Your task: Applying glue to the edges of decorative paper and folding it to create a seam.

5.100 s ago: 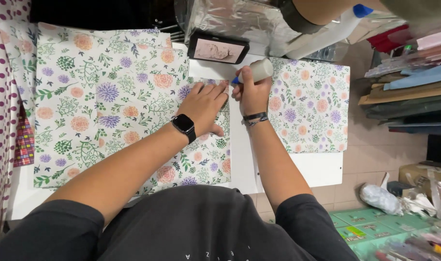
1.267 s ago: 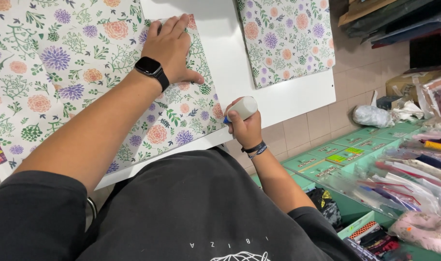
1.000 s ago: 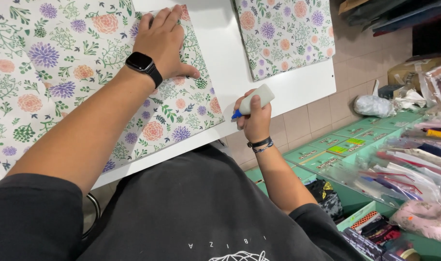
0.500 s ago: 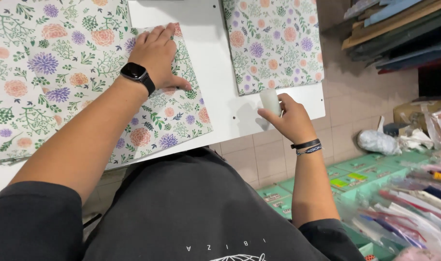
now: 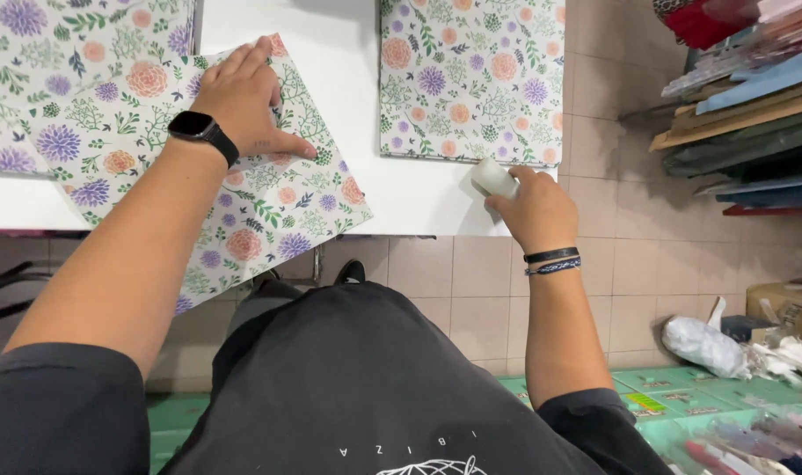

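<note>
Floral sheet [image 5: 269, 189] left on table [image 5: 348, 79], second sheet [image 5: 471, 79] right.

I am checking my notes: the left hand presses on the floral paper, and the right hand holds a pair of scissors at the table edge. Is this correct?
Not quite. In the head view the right hand holds a small white cylinder, like a glue stick, not scissors. The left hand does press on the floral paper.

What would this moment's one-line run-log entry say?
left hand: flat on floral sheet overhanging white table | right hand: grip on white glue stick at table edge | second floral sheet: untouched
</note>
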